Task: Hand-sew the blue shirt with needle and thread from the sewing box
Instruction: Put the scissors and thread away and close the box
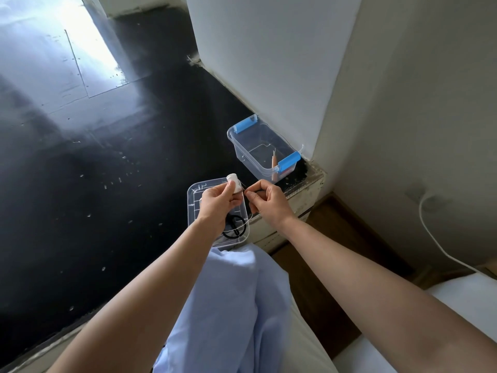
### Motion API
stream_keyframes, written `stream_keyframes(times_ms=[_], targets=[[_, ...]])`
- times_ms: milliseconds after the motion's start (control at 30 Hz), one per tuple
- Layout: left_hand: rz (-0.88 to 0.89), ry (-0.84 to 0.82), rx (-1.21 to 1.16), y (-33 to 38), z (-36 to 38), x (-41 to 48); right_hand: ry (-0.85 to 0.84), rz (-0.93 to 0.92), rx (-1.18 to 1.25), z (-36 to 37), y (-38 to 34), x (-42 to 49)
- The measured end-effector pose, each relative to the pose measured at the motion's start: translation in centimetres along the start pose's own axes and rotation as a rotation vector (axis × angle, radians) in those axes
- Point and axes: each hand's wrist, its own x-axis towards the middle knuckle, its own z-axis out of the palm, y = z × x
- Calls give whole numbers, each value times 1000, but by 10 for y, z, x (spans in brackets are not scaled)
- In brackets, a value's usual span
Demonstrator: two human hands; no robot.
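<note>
- Early stage, by my reading: the sewing box (242,148) is open and the thread is out, but no stitch shows on the blue shirt (231,305).
- The left hand (217,204) curls round a small white spool (234,181), thumb and fingers closed on it.
- The right hand (269,200) pinches the thread (251,218) close beside the spool. A slack loop hangs down from there.
- No needle can be made out, so I cannot tell whether either hand has one. Threading, knotting and the sewing itself appear to be left.
- The shirt lies over the person's lap in soft folds, a pale, smooth, thin-looking cloth, just short of the near edge of the dark raised floor (107,184).
- The box is clear hard plastic, rectangular with rounded corners and two blue latches (290,160). It stands at the floor's corner against the white wall, and an orange-tan stick (274,168) leans inside.
- Its clear ribbed lid (197,189) rests flat at the near edge, under the hands, with black-handled scissors (234,230) on it.
- The floor looks glossy black, flecked with white, and its edge is cream and chipped.
</note>
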Motion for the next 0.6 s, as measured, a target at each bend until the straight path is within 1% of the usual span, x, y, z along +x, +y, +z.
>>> stream_keyframes(times_ms=[100,200,300,400,467,600], targets=[[34,6,100,3,4,-7,14,-7,19,1,-1,-5],[43,-9,113,11,8,-13,8,1,50,-2,-5,-7],[110,-36,168,16,10,-17,-43,8,79,-7,-12,-8],[161,-1,192,20,11,-21,-137,51,85,-13,-18,-11],[160,31,172,23,10,-24,-179,71,81,-18,-20,-14],[142,-12,192,26,12,-32,-210,44,57,-18,-24,-17]])
